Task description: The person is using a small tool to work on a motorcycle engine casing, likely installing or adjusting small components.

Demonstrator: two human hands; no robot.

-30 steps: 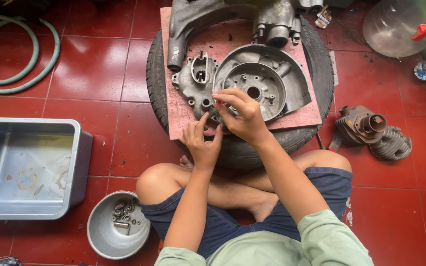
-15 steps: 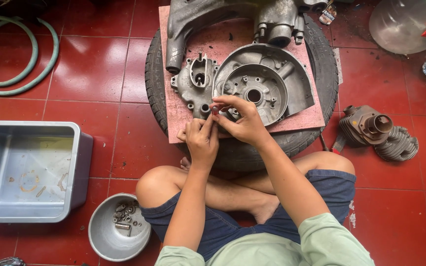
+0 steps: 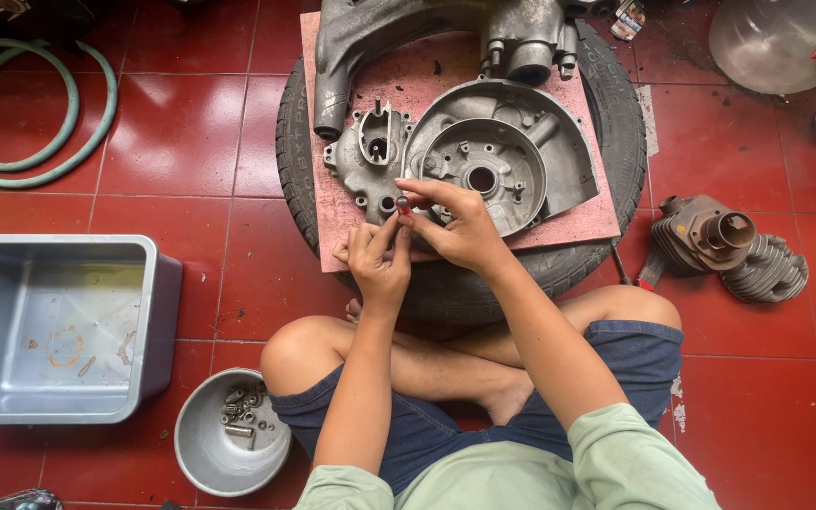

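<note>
Small part pinched between fingertips — too tiny to identify; engine casing cut off at top edge.

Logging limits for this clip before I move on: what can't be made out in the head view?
- Small dark part pinched between left hand and right hand: too small to identify.
- Bits in the round metal bowl: too small to tell apart.
- Engine casing: cut off by the top edge.
- Tyre: mostly hidden under the board.

I see a small dark part pinched at the fingertips, just above the grey engine casing, which lies flat on the board.
</note>
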